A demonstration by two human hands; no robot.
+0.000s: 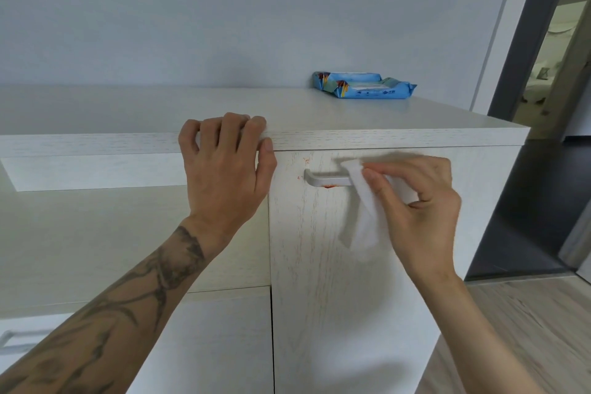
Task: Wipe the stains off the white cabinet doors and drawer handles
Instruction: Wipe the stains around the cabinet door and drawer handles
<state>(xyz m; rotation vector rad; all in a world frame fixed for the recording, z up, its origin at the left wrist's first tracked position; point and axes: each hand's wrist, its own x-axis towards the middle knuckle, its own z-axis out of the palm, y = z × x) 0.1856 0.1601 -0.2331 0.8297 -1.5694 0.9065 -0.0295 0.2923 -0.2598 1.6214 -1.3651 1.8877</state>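
A white cabinet door [319,265] carries a silver bar handle [323,178] near its top. A red blob clings under the handle [327,186], and small red specks [305,161] mark the door left of it. My right hand [419,201] pinches a white wet wipe [364,211] and presses it over the handle's right part; the wipe's tail hangs down. My left hand [227,163] grips the front edge of the cabinet top [128,112], fingers curled over it.
Two blue packs of wet wipes [364,86] lie at the back right of the cabinet top. A drawer front [96,233] sits to the left, with another handle [12,341] at the lower left. A dark doorway [543,105] opens on the right.
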